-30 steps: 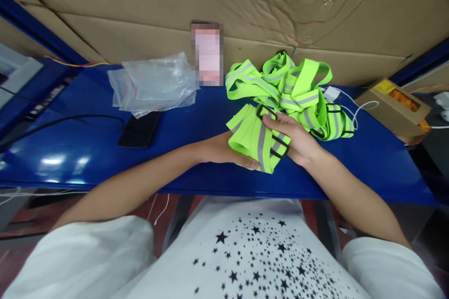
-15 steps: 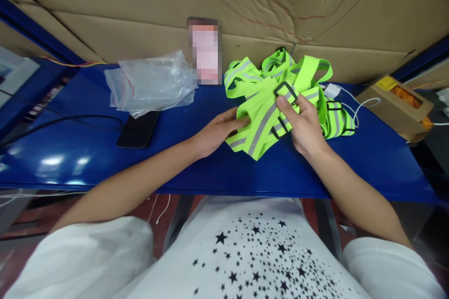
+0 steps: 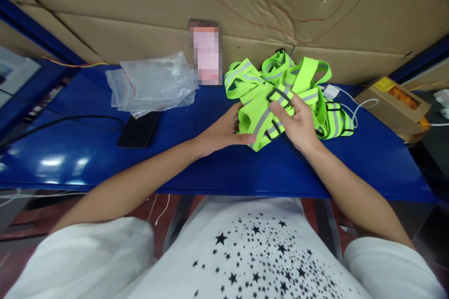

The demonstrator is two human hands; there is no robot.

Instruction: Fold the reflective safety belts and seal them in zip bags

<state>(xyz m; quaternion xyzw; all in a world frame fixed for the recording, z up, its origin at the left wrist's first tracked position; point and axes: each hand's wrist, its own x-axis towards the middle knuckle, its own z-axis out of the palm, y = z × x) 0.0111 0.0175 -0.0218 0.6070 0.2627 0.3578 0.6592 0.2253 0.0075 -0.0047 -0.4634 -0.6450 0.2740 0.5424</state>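
While both arms reach forward over the glossy blue metal tabletop [image 3: 196,168], the person's left hand [image 3: 219,134] and right hand [image 3: 298,126] close from either side on a folded bundle of neon-green reflective strap with grey stripes [image 3: 261,121]. The left hand's fingers curl around the bundle's left edge, thumb lying along its lower side. The right hand grasps the right side, its thumb pressed on top just beside a black rectangular plastic buckle [image 3: 278,97] threaded on the strap. The bundle sits at the near edge of a loose heap of the same neon-green straps [image 3: 301,77], touching it, toward the right half of the table. Well to the left of the hands lies a crumpled pile of clear plastic bags [image 3: 152,83], with a flat black phone [image 3: 138,131] partly under its near edge and a black cable [image 3: 70,120] trailing leftward. A brown cardboard sheet [image 3: 140,9] stands behind everything. At the far right, a small brown cardboard box with a window [image 3: 391,107] rests near white cables [image 3: 354,107]
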